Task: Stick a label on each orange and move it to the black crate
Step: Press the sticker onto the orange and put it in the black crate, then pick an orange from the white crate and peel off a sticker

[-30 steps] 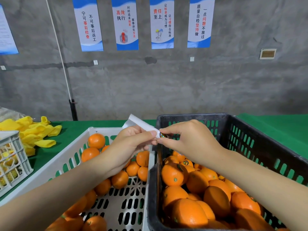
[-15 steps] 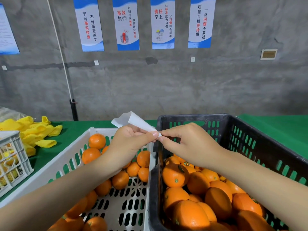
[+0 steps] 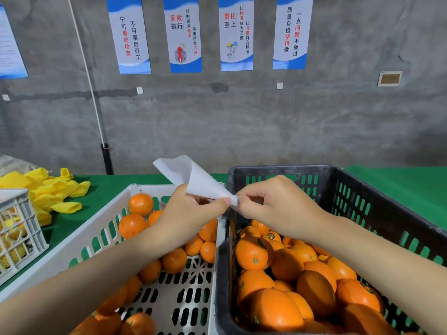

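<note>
Head view
- Left hand (image 3: 191, 218): centre of the frame. Thumb and forefinger are pressed together, pinching the lower tip of the paper sheet; the other fingers are curled underneath.
- Right hand (image 3: 278, 209): just right of centre. Thumb and forefinger are closed on the same tip, touching the left fingertips; the rest are bent loosely.
- Paper sheet (image 3: 193, 176): white, thin and smooth, curled into a cone. It rises to the upper left from the pinch, above the seam between the two crates. What the fingertips cover is hidden.
- Oranges, right (image 3: 254, 253): glossy, dimpled and round, piled in the black crate below the right wrist and well apart from the fingers. One bears a small round label (image 3: 271, 236).
- Oranges, left (image 3: 140, 204): scattered in the white crate, beneath the left forearm.
- Black crate (image 3: 387, 213): hard plastic with slotted walls, lower right.
- White crate (image 3: 101, 228): slotted plastic, lower left, touching the black one.
- Foam nets (image 3: 48, 189): yellow and ribbed, heaped at the left edge.
- Table cover (image 3: 399, 184): green and flat.
- Posters (image 3: 183, 35): blue and white, on the rough grey wall across the top.
</note>
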